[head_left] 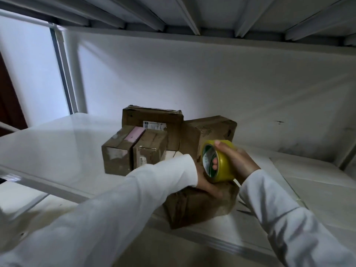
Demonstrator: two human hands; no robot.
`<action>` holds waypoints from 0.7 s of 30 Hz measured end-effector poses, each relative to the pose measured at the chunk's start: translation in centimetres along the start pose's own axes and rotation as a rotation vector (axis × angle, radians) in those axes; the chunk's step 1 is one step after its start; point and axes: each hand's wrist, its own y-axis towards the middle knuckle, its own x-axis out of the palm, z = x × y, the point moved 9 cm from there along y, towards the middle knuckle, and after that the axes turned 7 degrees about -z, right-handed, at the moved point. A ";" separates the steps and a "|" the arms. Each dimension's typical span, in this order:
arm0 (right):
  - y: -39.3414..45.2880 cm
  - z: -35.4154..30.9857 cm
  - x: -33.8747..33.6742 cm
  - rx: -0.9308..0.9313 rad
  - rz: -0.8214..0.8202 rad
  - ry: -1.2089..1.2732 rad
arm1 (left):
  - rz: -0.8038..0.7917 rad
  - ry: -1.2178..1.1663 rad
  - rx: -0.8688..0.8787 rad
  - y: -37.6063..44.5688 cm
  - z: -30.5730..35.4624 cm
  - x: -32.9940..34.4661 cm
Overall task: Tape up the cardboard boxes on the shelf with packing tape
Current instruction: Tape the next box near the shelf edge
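Note:
A yellow roll of packing tape (224, 168) is held just above a worn cardboard box (194, 207) at the shelf's front edge. My right hand (237, 158) grips the roll, fingers through its core and thumb over the top. My left hand (207, 185) lies on top of the near box under the roll, mostly hidden by its white sleeve and the tape. Behind stand several more cardboard boxes: a small one with a pink strip (123, 153), one beside it (150, 151), a taller one with a label (154, 120) and one at the right (210, 132).
The white shelf board (57, 143) extends left and right of the boxes. A white wall (212, 78) closes the back. The ribbed underside of the upper shelf (192, 14) hangs overhead. A white upright post (67, 74) stands at the left.

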 end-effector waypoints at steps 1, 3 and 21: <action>0.2 0.1 0.3 0.010 -0.005 -0.018 | 0.020 -0.026 0.018 0.7 -0.1 1.0; 0.3 0.2 0.9 0.039 -0.022 -0.097 | 0.093 -0.025 -0.050 2.6 -1.7 2.1; -7.8 1.2 -1.7 0.567 -0.050 -0.316 | 0.097 0.045 -0.165 3.7 -2.9 3.3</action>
